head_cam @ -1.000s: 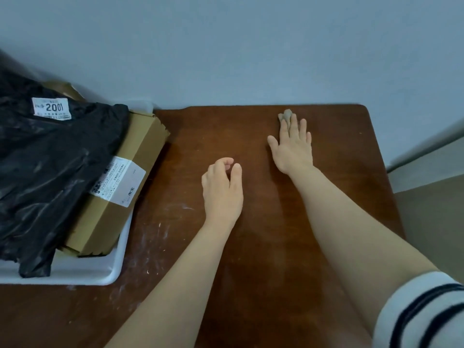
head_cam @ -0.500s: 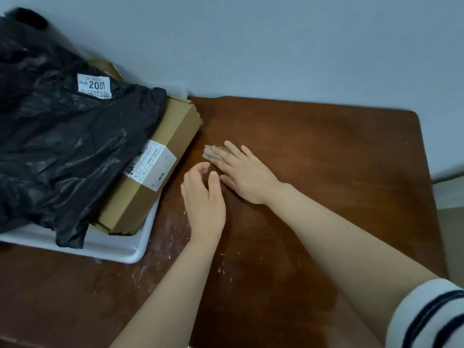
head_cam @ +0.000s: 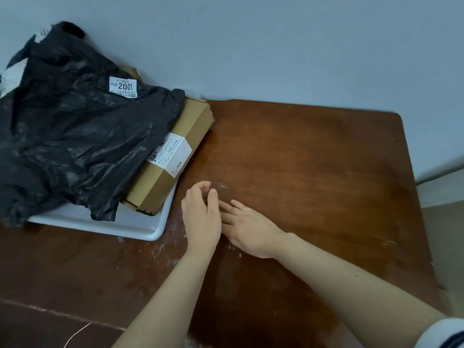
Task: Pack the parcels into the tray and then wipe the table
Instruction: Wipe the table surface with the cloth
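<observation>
1. Parcels packed: black bag (head_cam: 75,136) and box (head_cam: 173,156) sit in tray (head_cam: 150,229), bench (head_cam: 313,159) left side.
2. Right hand (head_cam: 248,229) flat on bench; fingertips hidden, can't tell its grip. Left hand (head_cam: 200,217) loosely curled, empty.
3. White smears (head_cam: 170,239) lie left of both hands, left nearer.

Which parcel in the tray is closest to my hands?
The brown cardboard box, on the tray beside your left hand; the black bag lies farther left.

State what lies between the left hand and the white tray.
In the head view, only a narrow strip of table, flecked with white dust, separates the left hand from the tray.
</observation>
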